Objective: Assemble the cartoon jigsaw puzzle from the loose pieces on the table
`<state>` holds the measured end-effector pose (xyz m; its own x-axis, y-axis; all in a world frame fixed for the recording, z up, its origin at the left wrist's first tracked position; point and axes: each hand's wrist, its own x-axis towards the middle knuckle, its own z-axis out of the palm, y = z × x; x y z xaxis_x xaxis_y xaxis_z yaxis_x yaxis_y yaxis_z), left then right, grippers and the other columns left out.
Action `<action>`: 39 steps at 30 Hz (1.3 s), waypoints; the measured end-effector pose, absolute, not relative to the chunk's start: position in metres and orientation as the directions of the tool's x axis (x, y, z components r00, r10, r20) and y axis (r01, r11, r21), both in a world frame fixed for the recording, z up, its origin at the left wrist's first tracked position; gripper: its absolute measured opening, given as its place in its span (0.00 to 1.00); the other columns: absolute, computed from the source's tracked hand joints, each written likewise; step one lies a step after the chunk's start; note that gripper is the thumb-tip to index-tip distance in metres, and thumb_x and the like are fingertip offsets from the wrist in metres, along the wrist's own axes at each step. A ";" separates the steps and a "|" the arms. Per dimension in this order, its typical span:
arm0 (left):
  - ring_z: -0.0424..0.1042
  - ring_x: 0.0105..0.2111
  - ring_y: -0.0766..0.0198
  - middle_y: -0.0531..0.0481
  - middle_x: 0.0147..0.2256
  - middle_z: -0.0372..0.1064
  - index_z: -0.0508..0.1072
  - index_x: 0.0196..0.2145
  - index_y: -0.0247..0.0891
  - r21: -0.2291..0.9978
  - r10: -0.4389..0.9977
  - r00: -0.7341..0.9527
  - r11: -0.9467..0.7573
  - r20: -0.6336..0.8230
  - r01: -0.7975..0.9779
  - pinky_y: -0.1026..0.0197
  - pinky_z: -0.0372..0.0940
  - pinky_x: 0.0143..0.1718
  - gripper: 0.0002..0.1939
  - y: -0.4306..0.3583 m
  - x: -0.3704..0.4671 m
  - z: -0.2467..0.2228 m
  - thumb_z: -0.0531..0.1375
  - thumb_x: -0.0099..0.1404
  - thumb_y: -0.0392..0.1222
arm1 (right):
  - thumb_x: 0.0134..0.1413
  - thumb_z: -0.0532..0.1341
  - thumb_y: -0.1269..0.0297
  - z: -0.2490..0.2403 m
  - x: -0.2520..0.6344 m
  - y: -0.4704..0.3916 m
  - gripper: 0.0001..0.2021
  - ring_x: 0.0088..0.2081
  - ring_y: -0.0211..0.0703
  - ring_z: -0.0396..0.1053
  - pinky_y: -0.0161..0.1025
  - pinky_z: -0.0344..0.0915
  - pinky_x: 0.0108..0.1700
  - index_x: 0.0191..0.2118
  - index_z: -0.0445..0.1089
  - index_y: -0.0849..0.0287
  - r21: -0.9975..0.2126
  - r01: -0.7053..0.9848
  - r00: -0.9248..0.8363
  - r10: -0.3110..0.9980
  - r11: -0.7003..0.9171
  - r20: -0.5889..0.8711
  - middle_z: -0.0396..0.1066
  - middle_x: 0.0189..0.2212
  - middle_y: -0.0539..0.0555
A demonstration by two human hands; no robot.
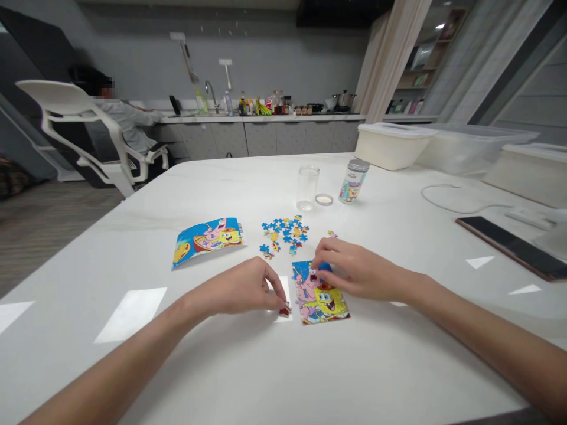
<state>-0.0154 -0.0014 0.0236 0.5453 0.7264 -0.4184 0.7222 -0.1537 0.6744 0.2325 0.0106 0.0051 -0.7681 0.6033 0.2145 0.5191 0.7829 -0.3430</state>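
Note:
My left hand (pixel 254 287) pinches a small dark red puzzle piece (pixel 284 311) just left of the partly joined puzzle (pixel 325 302), which shows a yellow and a pink cartoon figure. Over the puzzle's upper right part rests my right hand (pixel 349 268), its fingers bent; whether they hold anything is hidden. Loose blue and yellow puzzle pieces (pixel 287 231) lie in a scattered group beyond the puzzle, with another piece (pixel 332 234) by the right fingertips. A curved picture sheet (pixel 208 241) with the same figures lies to the left.
Behind the pieces stand a clear jar (pixel 308 189), a ring-shaped lid (pixel 324 199) and a printed can (pixel 354 182). A phone (pixel 514 247), a white cable (pixel 460 211) and lidded tubs (pixel 394 146) are at the right. A person (pixel 128 127) sits beyond the white table (pixel 212 372).

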 end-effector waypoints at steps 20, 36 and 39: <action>0.53 0.18 0.71 0.58 0.17 0.60 0.79 0.29 0.40 0.691 0.745 0.545 -0.159 -0.385 0.705 0.66 0.49 0.21 0.09 -0.010 -0.006 0.019 0.62 0.53 0.44 | 0.57 0.59 0.66 0.005 0.225 -0.011 0.07 0.31 0.39 0.61 0.36 0.57 0.31 0.29 0.63 0.58 -0.396 0.329 -0.930 0.366 0.857 0.020 0.63 0.28 0.51; 0.50 0.17 0.71 0.59 0.17 0.53 0.79 0.30 0.41 0.607 0.788 0.524 -0.251 -0.325 0.754 0.65 0.49 0.22 0.09 -0.012 -0.008 0.033 0.62 0.53 0.47 | 0.58 0.58 0.67 0.007 0.225 -0.012 0.07 0.32 0.40 0.62 0.36 0.57 0.32 0.29 0.62 0.58 -0.414 0.350 -0.928 0.371 0.840 -0.033 0.64 0.29 0.51; 0.53 0.18 0.70 0.59 0.19 0.58 0.78 0.32 0.41 0.603 0.781 0.532 -0.262 -0.326 0.754 0.65 0.51 0.23 0.12 -0.015 -0.006 0.029 0.64 0.51 0.48 | 0.58 0.58 0.67 0.006 0.225 -0.012 0.06 0.32 0.40 0.62 0.37 0.58 0.33 0.29 0.62 0.58 -0.423 0.348 -0.927 0.374 0.837 -0.023 0.64 0.30 0.52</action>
